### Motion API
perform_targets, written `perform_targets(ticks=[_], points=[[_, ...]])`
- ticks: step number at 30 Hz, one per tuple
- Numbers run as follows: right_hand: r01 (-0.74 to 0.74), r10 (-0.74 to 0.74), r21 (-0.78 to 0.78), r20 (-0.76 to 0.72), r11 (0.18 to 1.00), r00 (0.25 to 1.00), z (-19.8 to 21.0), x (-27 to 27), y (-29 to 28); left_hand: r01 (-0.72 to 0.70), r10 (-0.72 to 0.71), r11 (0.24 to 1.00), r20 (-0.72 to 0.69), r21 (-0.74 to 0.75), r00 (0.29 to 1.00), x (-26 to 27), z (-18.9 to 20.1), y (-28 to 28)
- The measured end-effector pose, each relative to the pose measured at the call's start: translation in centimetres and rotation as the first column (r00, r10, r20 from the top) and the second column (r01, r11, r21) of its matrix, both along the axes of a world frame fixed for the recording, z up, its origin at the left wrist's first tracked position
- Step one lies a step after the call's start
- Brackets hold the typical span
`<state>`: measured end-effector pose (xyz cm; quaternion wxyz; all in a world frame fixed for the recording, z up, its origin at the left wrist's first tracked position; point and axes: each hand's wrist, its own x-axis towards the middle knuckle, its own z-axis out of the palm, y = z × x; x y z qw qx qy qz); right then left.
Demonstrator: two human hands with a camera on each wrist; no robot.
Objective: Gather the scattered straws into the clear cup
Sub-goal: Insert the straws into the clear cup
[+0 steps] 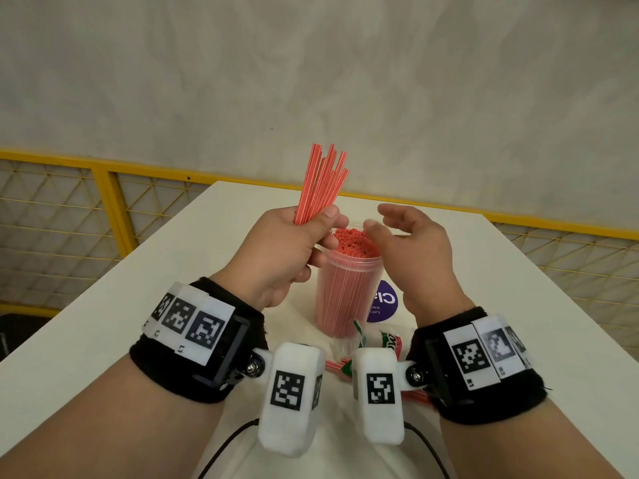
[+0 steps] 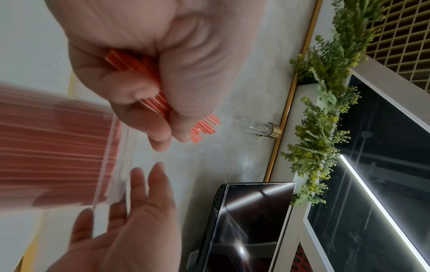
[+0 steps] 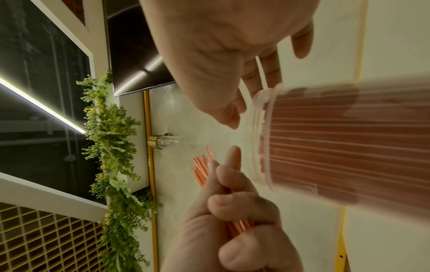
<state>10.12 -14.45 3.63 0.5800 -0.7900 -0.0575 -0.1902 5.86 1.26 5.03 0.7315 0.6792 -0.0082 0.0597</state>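
Observation:
A clear cup [image 1: 347,299] packed with red straws stands upright in the middle of the white table [image 1: 166,292]. My left hand [image 1: 328,229] grips a bundle of red straws [image 1: 323,181] just left of the cup's rim, their free ends pointing up and away. In the left wrist view the straws [image 2: 204,127] stick out past the curled fingers [image 2: 151,95], beside the cup [image 2: 58,152]. My right hand [image 1: 378,217] hovers with relaxed fingers at the rim's right side and holds nothing. The right wrist view shows its thumb [image 3: 232,119] close to the cup [image 3: 337,147].
A purple round sticker [image 1: 385,302] lies right of the cup. A torn straw wrapper [image 1: 389,340] and a few loose red straws [image 1: 333,366] lie near the table's front, partly hidden by my wrist cameras. A yellow mesh railing [image 1: 110,202] runs behind the table.

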Motion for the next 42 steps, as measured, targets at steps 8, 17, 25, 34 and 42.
perform_targets(ticks=[8,17,25,34,42], points=[[-0.147,0.121,0.138,0.18,0.979,0.976,2.6,-2.4,0.6,0.177,-0.177,0.984,-0.041,-0.012,0.983,-0.3,0.1,-0.1],[-0.321,0.272,0.288,0.196,0.902,0.942,3.1,-3.5,0.8,0.26,-0.26,0.965,-0.028,0.024,0.965,-0.3,-0.1,-0.2],[-0.279,0.203,0.365,0.232,0.888,0.951,3.1,-2.9,0.4,0.185,-0.185,0.983,-0.016,-0.015,0.983,-0.3,0.2,-0.2],[-0.265,0.165,0.373,0.279,0.889,0.946,3.2,-2.6,0.4,-0.091,0.077,0.99,0.124,0.112,0.989,-0.2,0.2,-0.7],[-0.018,-0.172,0.415,0.415,0.91,0.893,3.3,-1.8,-1.4,-0.106,0.004,0.925,0.271,0.366,0.963,0.3,-1.0,-1.3]])
